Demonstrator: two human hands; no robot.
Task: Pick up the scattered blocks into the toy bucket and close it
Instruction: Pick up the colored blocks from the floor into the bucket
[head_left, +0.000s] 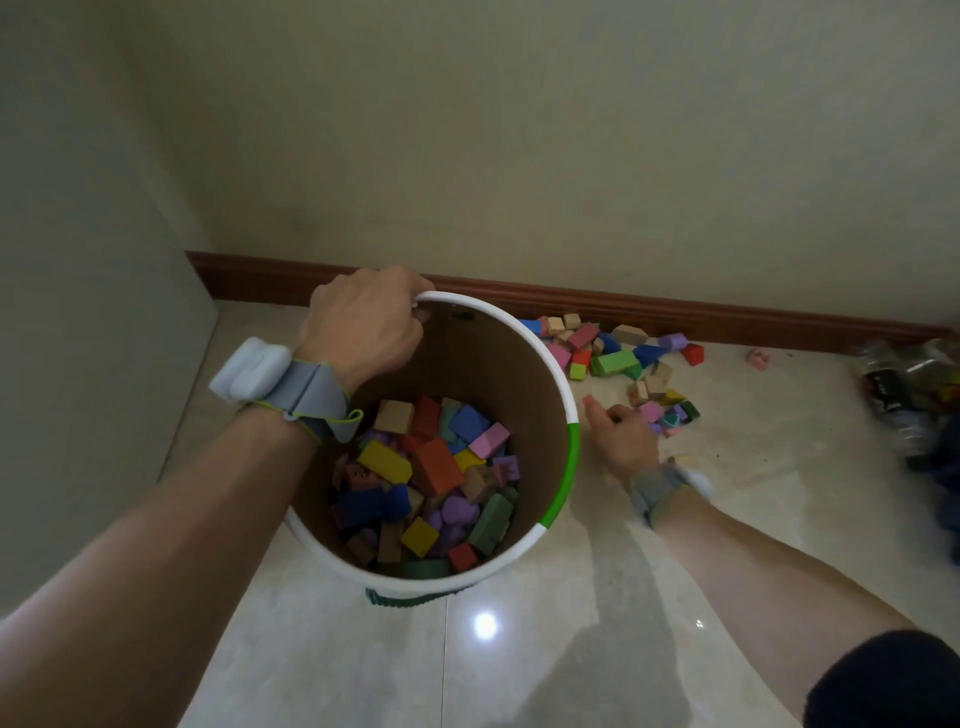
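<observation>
On the tiled floor (597, 597) by the wall stands the toy bucket (563, 410), upright, its open mouth facing up, partly filled with coloured blocks (431, 478). The left hand (366, 325) reaches forward over the far rim, fingers curled round it. The right hand (623, 434) stretches low to the floor just right of the bucket, fingers bent among scattered blocks (618, 358); whether it holds one cannot be told.
</observation>
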